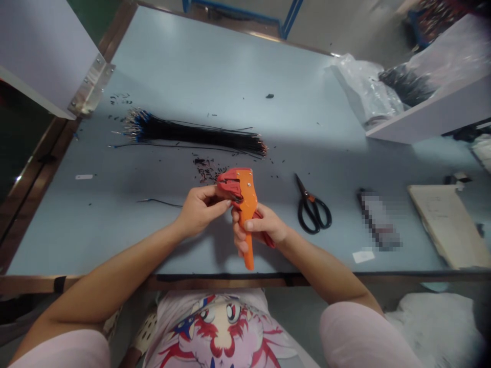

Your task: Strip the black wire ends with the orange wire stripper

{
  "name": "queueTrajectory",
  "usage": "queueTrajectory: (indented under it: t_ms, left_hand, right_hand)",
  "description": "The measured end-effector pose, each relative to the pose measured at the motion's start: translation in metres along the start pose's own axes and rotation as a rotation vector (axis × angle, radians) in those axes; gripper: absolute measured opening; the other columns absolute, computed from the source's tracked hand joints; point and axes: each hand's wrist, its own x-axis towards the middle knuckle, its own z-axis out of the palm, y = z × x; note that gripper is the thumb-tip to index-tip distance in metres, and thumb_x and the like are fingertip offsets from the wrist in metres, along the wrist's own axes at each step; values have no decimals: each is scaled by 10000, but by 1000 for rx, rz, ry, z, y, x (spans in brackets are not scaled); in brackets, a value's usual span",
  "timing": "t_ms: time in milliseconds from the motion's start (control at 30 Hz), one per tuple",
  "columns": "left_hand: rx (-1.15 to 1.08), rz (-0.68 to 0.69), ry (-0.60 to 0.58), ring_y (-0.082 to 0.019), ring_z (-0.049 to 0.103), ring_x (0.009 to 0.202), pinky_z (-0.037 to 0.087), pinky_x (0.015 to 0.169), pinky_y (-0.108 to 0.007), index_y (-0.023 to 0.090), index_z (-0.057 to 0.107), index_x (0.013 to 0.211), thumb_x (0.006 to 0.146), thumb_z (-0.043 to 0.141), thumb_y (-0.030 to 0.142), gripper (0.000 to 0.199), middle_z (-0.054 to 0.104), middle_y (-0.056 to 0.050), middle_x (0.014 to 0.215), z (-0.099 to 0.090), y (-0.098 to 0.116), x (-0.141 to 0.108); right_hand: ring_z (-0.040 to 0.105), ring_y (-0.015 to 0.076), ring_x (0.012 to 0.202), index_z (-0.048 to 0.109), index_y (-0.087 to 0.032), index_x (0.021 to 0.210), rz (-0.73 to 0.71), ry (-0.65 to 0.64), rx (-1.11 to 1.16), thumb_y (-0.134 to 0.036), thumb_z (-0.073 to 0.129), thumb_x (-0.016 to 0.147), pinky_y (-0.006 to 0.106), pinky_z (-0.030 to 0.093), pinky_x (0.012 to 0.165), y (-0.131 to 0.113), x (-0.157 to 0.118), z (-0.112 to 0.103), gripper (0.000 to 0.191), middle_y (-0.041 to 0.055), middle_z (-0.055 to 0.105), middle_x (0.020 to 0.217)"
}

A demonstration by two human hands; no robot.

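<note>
An orange-and-red self-adjusting wire stripper [245,202] is held up above the blue-grey work table [92,230]. My left hand [201,209] pinches its red jaw end with the fingers and thumb. My right hand [259,230] wraps around the orange handle and the red lever, which are squeezed partly together. No wire shows in the jaws, though the hands hide part of them. A long bundle of black wires [192,134] with bare, tinned ends lies farther up the table, beyond both hands.
Black-handled scissors [312,214] lie to the right, past a pixelated object [378,220] and a cardboard-backed notepad [447,225]. Small black wire scraps [205,169] and a single wire [161,202] lie near the hands. A plastic bag of wires [368,89] and a metal-bracketed panel [90,87] stand at the table's far corners.
</note>
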Motion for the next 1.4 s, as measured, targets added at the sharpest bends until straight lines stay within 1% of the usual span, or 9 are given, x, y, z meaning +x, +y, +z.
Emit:
queueTrajectory:
  t_ms: [133, 233, 667, 900, 1067, 1200, 1300, 1333, 1400]
  left_hand:
    - [-61, -7, -8, -155, 671, 718, 553, 687, -269, 156, 710, 803, 710, 673, 212, 115, 722, -51, 780, 3, -1, -1]
    - [-86, -19, -18, -161, 674, 731, 554, 703, -280, 157, 709, 811, 713, 679, 230, 126, 723, -50, 791, 4, -1, -1]
    - [-136, -47, -38, -156, 666, 781, 540, 754, -289, 174, 702, 872, 719, 688, 272, 182, 721, -47, 852, 7, -4, -2]
    - [-156, -47, -39, -166, 670, 794, 539, 769, -306, 190, 702, 871, 716, 704, 302, 191, 722, -41, 872, 7, -3, -2]
    - [-164, -51, -43, -168, 669, 820, 535, 786, -303, 179, 700, 881, 711, 711, 303, 211, 721, -48, 893, 7, -4, -2]
    - [-148, -70, -16, -163, 659, 813, 525, 781, -291, 162, 697, 883, 702, 709, 306, 232, 720, -50, 889, 7, -3, -1]
    - [-116, -111, 8, -161, 651, 801, 517, 769, -283, 150, 693, 873, 706, 695, 291, 218, 716, -56, 877, 7, -3, 0]
    - [-103, -120, 13, -158, 648, 795, 513, 763, -278, 151, 692, 866, 714, 683, 282, 201, 714, -55, 867, 7, -3, 0]
    - [-58, -128, 33, -147, 637, 764, 504, 734, -264, 156, 687, 837, 725, 665, 270, 162, 704, -45, 825, 5, -3, 1]
  right_hand:
    - [620, 154, 494, 495, -133, 923, 1, -41, 3, -271, 710, 767, 363, 568, 501, 1, 0, -1, 299, -1, 625, 642]
    - [602, 146, 465, 492, -135, 905, 6, -33, -7, -290, 721, 752, 344, 559, 471, 0, 0, -1, 316, -11, 611, 611]
    - [547, 113, 423, 460, -157, 807, 0, -55, -19, -326, 721, 742, 300, 536, 448, 1, 0, 4, 318, -43, 552, 561]
    - [491, 89, 366, 451, -159, 749, -38, -50, -2, -307, 691, 776, 251, 494, 397, 4, 2, 3, 284, -51, 527, 513]
    - [456, 76, 337, 433, -163, 652, -40, -78, -31, -310, 656, 801, 214, 448, 367, 5, 3, 2, 306, -56, 487, 460]
    - [430, 70, 307, 420, -166, 633, -39, -54, -48, -316, 645, 808, 188, 403, 339, 6, 6, -1, 322, -63, 464, 416]
    - [495, 93, 346, 461, -148, 696, -56, -30, -40, -308, 655, 787, 225, 462, 387, 5, 7, -3, 267, -40, 526, 467]
    - [550, 118, 401, 490, -135, 757, -56, -21, -25, -314, 669, 766, 265, 504, 436, 4, 7, -4, 253, -13, 579, 533]
    - [640, 181, 560, 515, -119, 899, -51, -12, 21, -333, 698, 714, 374, 558, 567, 0, 6, -5, 337, 49, 654, 706]
